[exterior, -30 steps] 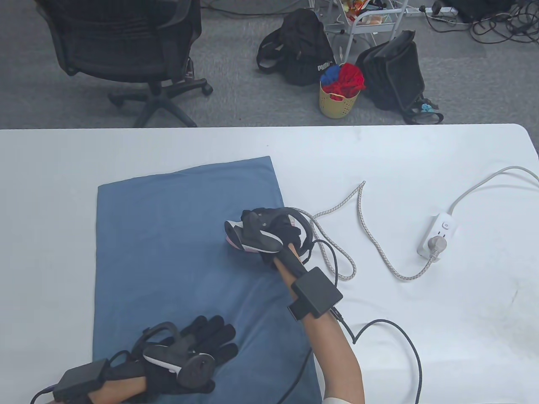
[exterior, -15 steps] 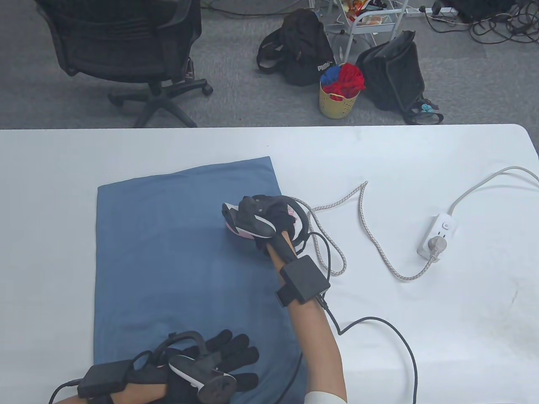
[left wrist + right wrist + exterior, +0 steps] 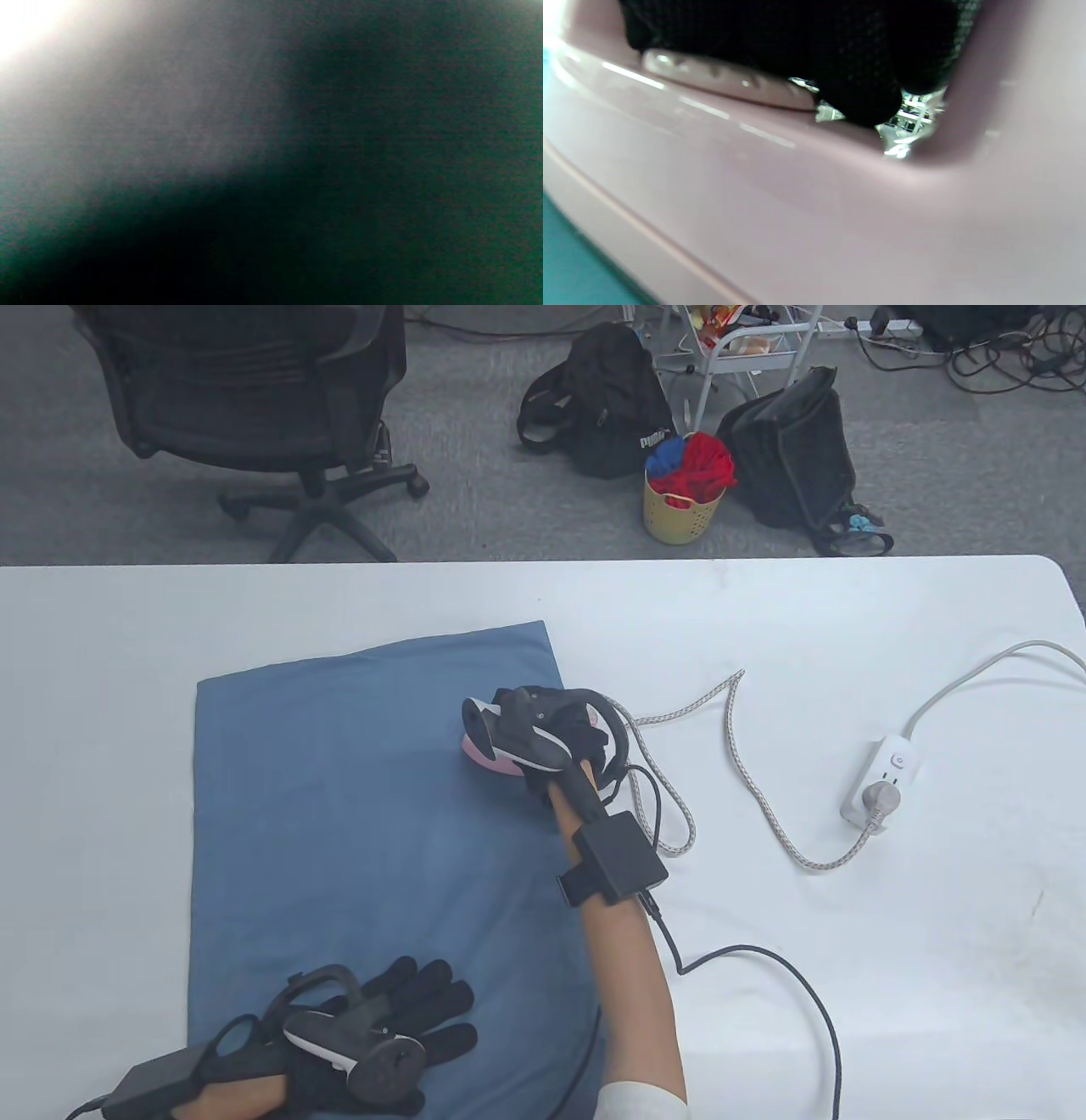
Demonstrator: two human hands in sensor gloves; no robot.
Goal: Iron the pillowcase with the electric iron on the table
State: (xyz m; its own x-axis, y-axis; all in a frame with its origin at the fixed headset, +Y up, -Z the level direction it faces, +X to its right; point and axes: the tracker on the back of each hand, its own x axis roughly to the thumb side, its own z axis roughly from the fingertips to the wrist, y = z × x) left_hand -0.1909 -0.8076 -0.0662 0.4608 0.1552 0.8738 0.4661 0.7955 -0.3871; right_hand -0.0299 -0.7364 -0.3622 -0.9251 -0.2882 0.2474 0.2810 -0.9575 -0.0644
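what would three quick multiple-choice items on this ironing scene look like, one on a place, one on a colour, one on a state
1. Where does the iron sit?
A. on the pillowcase, near its right edge
B. on the bare table by the power strip
C. on the floor

2. What colour is the pillowcase?
A. red
B. blue
C. yellow

3. What is the left hand doing?
A. gripping the iron
B. lifting the cord
C. resting flat on the pillowcase

Key: 1 A, the pink iron under the right hand stands on the cloth; 2 B, the cloth is blue in the table view; 3 C, its fingers lie spread on the near part of the cloth.
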